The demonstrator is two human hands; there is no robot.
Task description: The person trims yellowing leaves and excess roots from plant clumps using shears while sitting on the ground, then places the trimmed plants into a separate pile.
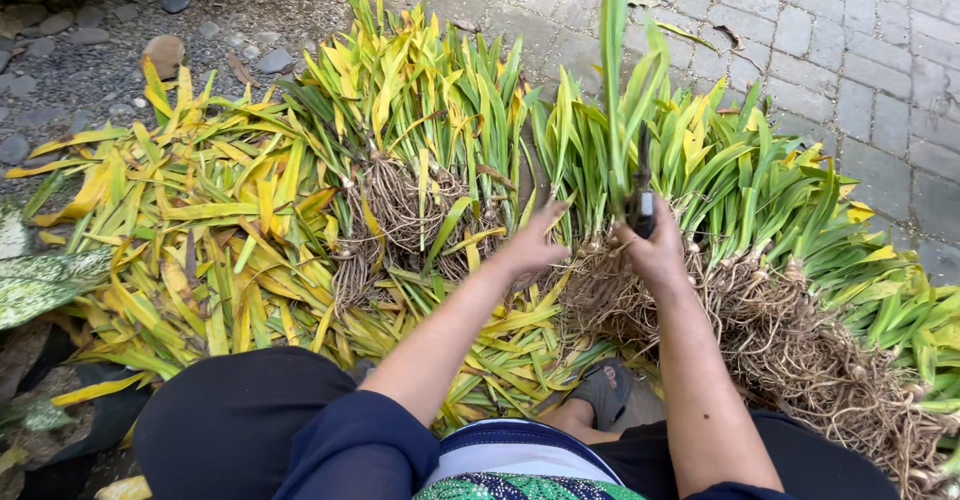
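- A grey sandal (603, 390) shows nearest, between the knees, on a litter of cut yellow leaves (200, 250).
- The left hand (530, 245) reaches with fingers spread wide, touching the base of an upright plant clump (612, 130).
- The right hand (657, 250) is closed around dark-handled shears (643, 195) at that clump's stems, just above its tangled roots (600, 290).
- To the right lies a row of green rooted plants (800, 250).
- Beyond, a trimmed bundle (420, 110) rests on grey paving stones (850, 50).

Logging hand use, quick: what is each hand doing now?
Left hand: open, fingers on the plant leaves.
Right hand: closed on dark shears.
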